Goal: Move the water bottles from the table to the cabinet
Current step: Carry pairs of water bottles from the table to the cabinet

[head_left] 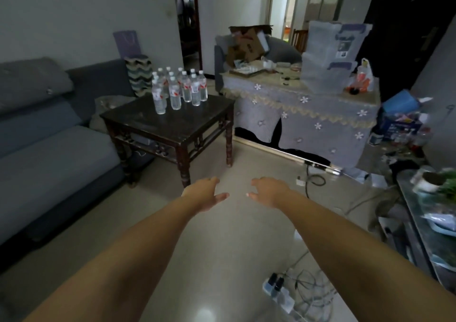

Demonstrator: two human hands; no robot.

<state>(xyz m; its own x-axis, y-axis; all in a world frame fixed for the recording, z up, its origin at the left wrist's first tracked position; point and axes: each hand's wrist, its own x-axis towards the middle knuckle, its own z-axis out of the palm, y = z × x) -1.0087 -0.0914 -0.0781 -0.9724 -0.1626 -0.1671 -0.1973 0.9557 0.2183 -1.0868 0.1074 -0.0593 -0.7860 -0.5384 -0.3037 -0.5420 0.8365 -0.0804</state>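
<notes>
Several clear water bottles (179, 88) with white caps and red-white labels stand upright in a cluster at the far corner of a small dark wooden table (172, 121). Both my arms stretch forward over the floor, short of the table. My left hand (206, 194) is empty with fingers loosely spread, below the table's near corner. My right hand (267, 192) is also empty and relaxed, a little to the right. No cabinet is plainly recognisable in view.
A grey sofa (49, 148) runs along the left. A cloth-covered table (308, 109) with boxes and clutter stands behind on the right. A power strip and cables (283, 292) lie on the floor near me. More clutter and a glass surface (424, 213) fill the right edge.
</notes>
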